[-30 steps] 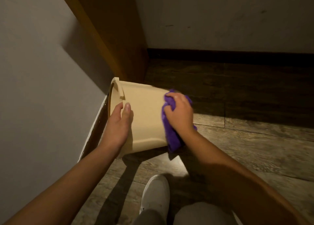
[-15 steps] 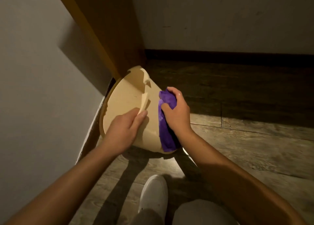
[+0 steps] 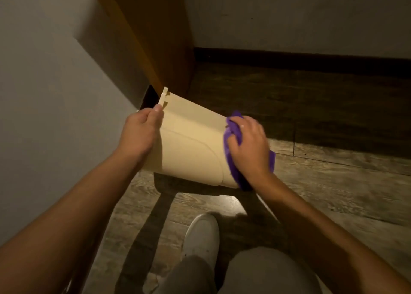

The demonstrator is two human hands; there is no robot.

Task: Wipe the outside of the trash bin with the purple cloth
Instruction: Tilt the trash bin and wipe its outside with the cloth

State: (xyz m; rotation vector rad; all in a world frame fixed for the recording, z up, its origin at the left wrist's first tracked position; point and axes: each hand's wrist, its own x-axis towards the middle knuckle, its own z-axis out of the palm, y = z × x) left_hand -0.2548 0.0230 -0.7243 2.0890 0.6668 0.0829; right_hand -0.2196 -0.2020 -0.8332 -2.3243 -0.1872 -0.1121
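Note:
A beige plastic trash bin [image 3: 191,147] is tipped on its side above the floor, its rim to the left and its base to the right. My left hand [image 3: 140,133] grips the bin at the rim, next to a small tab. My right hand [image 3: 249,149] presses the purple cloth [image 3: 233,136] against the bin's base end. The cloth wraps over that end and hangs down past the bin's lower edge. The bin's opening faces away to the left and is hidden.
A pale wall [image 3: 44,93] runs along the left and a wooden panel [image 3: 155,38] stands behind the bin. Wood-plank floor [image 3: 322,182] spreads to the right, with a dark baseboard [image 3: 300,60] at the back. My white shoe [image 3: 201,238] and grey trouser knee [image 3: 262,271] are below the bin.
The bin has turned in my hands from showing its open inside to showing its side wall. My left hand shifted to the rim's edge; my right hand and cloth moved to the base end.

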